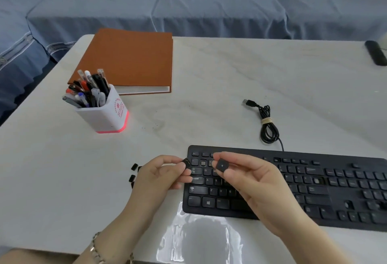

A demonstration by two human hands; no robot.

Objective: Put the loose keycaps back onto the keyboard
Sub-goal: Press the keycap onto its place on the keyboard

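A black keyboard (314, 192) lies on the white table at the lower right, with a few bare key sockets showing among its keys. My left hand (161, 175) pinches a black keycap (187, 163) just left of the keyboard's top-left corner. My right hand (247, 178) pinches another black keycap (222, 166) with an arrow mark, held above the keyboard's left part. A few loose keycaps (133, 172) lie on the table to the left of my left hand, partly hidden by it.
A white pen holder (104, 113) full of pens stands at the left. Behind it lies a brown notebook (129, 60). The keyboard's coiled USB cable (266, 123) rests beyond the keyboard. A black remote (376, 52) sits at the far right edge. A blue sofa lies behind the table.
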